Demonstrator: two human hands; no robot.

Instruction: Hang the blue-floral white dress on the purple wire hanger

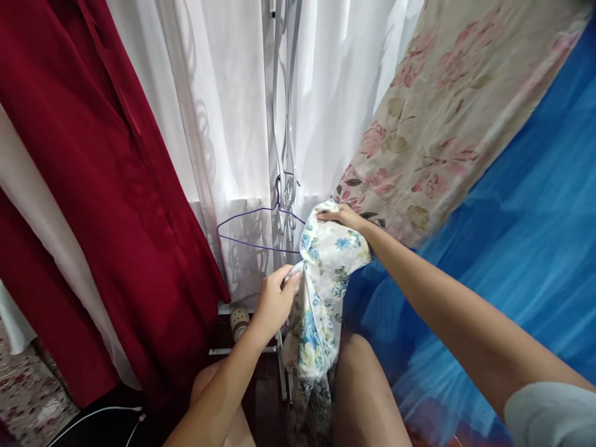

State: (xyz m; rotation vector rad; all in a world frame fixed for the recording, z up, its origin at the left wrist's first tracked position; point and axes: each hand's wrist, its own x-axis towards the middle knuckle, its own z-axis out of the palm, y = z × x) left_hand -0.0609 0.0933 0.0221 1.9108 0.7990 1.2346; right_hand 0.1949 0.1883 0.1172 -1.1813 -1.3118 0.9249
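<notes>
A white garment with blue and yellow flowers [321, 292] hangs between my hands in the middle of the view. My left hand [274, 301] is closed, pinching the garment's left edge. My right hand [342, 217] is closed on its top edge, higher and farther away. Just behind the garment, a purple wire hanger [254, 233] hangs from a white metal rack [285, 124] in front of white curtains. My knees show below the cloth.
A dark red garment [112, 186] hangs at the left. A beige cloth with pink flowers [447, 112] and a blue net fabric [512, 248] fill the right. A small round object [239, 321] sits low by the rack. A white cable [93, 415] lies at bottom left.
</notes>
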